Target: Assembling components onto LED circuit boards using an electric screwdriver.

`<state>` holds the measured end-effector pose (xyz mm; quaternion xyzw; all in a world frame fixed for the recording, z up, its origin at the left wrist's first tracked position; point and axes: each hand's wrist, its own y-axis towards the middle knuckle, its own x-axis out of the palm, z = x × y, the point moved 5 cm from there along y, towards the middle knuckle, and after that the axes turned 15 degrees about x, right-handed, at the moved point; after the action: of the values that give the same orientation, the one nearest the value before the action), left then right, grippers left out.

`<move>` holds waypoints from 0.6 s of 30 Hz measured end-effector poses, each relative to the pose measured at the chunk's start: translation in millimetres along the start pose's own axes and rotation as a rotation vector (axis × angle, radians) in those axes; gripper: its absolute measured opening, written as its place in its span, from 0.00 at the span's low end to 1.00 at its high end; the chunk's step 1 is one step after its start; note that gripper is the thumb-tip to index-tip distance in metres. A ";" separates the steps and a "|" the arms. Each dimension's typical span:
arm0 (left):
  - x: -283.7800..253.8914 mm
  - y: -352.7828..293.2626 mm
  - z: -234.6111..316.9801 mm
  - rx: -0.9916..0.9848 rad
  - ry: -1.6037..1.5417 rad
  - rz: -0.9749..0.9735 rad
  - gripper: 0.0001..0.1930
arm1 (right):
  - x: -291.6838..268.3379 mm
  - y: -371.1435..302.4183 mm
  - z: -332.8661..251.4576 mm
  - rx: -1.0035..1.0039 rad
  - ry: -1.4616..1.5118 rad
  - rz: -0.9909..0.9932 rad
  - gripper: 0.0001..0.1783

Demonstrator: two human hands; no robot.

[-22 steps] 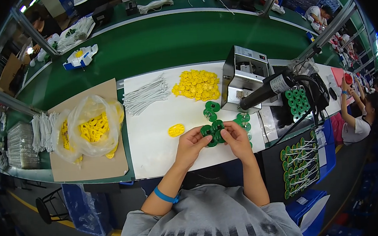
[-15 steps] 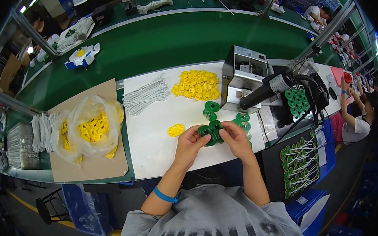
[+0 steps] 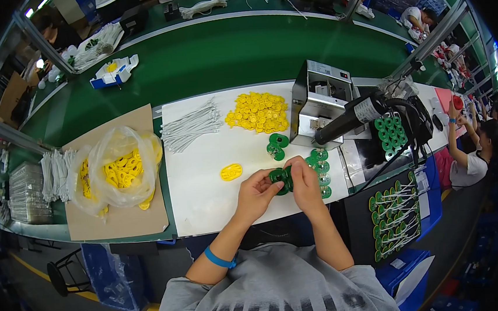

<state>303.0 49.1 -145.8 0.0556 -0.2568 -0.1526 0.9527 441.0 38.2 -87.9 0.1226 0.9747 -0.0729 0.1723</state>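
Note:
Both hands grip a small panel of joined round green circuit boards (image 3: 281, 180) above the white work sheet (image 3: 200, 209). My left hand (image 3: 254, 195) is closed on its left side, with the thumb across the front. On the other side my right hand (image 3: 306, 187) pinches it, fingers pointing up and partly covering it. Just beyond my hands lie more green circuit boards (image 3: 275, 150). A column of green boards (image 3: 322, 170) runs beside my right hand. To the left of my left hand rests a single yellow oval plastic part (image 3: 231, 172).
A heap of yellow parts (image 3: 257, 113) and white cables (image 3: 191, 126) lie farther back. A metal bench machine (image 3: 322, 103) with a black cylinder (image 3: 348, 121) stands right. A plastic bag (image 3: 117, 192) of yellow parts sits left. Wired boards (image 3: 394, 217) lie low right; people work nearby.
The panel has turned and looks narrower, and my hands have come closer together, the right one now upright. On the green belt, the blue-and-white box has shifted slightly right.

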 end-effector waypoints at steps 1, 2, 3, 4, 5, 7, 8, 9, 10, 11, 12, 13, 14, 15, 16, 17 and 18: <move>0.4 -0.6 0.0 -0.001 -0.001 -0.002 0.16 | 5.0 -0.5 -1.1 0.001 0.000 0.002 0.16; 1.1 -1.6 -0.2 -0.019 -0.026 -0.010 0.16 | 6.8 -1.4 -3.4 -0.029 -0.019 0.089 0.17; 1.5 -2.3 0.0 -0.035 -0.049 -0.017 0.17 | 6.6 -2.1 -5.2 -0.061 -0.037 0.175 0.19; 1.7 -2.5 0.7 -0.034 -0.049 -0.018 0.17 | 7.4 -1.5 -4.5 -0.062 -0.036 0.175 0.19; 3.0 -2.7 0.7 -0.043 -0.053 -0.036 0.17 | 6.4 -1.2 -3.7 -0.064 -0.031 0.214 0.19; 3.8 -2.9 -0.3 -0.050 -0.056 -0.054 0.17 | 5.7 -0.8 -4.1 -0.068 -0.025 0.252 0.20; 3.4 -2.4 -2.0 -0.031 -0.059 -0.059 0.17 | 5.3 0.3 -3.0 -0.038 -0.009 0.254 0.20; 3.6 -1.8 -1.6 -0.013 -0.062 -0.065 0.17 | 4.5 1.2 -1.8 -0.008 0.008 0.256 0.20; 3.1 -2.2 -1.3 -0.012 -0.061 -0.066 0.17 | 4.1 1.5 -1.3 -0.009 0.008 0.257 0.20; 2.8 -2.8 -0.7 -0.012 -0.057 -0.068 0.16 | 4.1 2.0 0.5 0.003 0.004 0.250 0.20; 2.5 -3.4 0.1 -0.011 -0.053 -0.070 0.16 | 4.7 2.5 1.6 0.015 0.001 0.243 0.20; 2.3 -4.0 0.2 -0.011 -0.052 -0.071 0.16 | 5.3 2.7 1.3 0.014 0.002 0.243 0.20; 1.5 -4.4 -0.2 -0.003 -0.012 -0.063 0.16 | 5.1 1.9 -1.9 -0.040 -0.036 0.271 0.20; 1.4 -4.2 0.2 0.004 0.027 -0.055 0.16 | 4.7 1.1 -5.5 -0.094 -0.073 0.299 0.20; 2.2 -4.3 0.7 0.006 0.027 -0.057 0.16 | 5.8 1.5 -7.5 -0.095 -0.073 0.300 0.20; 2.5 -4.1 2.2 0.020 0.052 -0.051 0.16 | 5.3 0.2 -12.4 -0.146 -0.042 0.351 0.19; 2.9 -3.9 3.7 0.034 0.077 -0.044 0.16 | 3.9 -1.3 -16.3 -0.197 -0.010 0.401 0.19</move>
<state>302.5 44.4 -142.0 0.0831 -0.2212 -0.1668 0.9573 431.9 40.7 -74.1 0.2961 0.9323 0.0577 0.1995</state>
